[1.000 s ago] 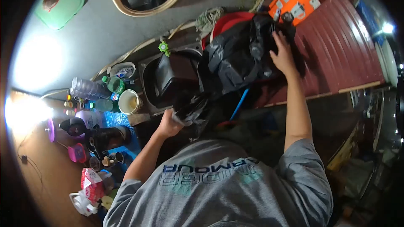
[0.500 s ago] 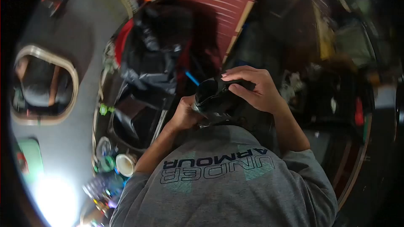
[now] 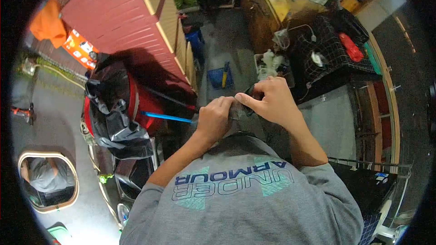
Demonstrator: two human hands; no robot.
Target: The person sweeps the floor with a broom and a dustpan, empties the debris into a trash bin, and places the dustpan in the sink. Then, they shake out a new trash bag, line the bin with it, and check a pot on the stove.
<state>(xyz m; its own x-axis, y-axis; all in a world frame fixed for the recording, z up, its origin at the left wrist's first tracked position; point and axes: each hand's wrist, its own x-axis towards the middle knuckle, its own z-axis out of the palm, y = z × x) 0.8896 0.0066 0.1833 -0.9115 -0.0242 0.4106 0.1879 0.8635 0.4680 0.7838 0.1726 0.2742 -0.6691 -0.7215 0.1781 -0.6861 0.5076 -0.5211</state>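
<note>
Both hands meet in front of the chest, over a dark, shiny piece of plastic that is mostly hidden behind the fingers. My left hand is closed on its left side, fingers curled with the knuckles up. From the right, my right hand pinches it, thumb stretched toward the left fingertips. The thumb and the left fingers come close together at its upper edge. A bright blue stick runs from the left and ends near my left wrist.
Left stands a red container draped with a black plastic bag, beside a red panelled cabinet. A blue dustpan lies on the floor ahead. At right, a dark checked cloth bears a red item. A mirror is lower left.
The view has swung right, bringing the floor ahead and the dustpan in. My hands have come closer together, and the dark plastic, plainly visible earlier, is now mostly covered by them.
</note>
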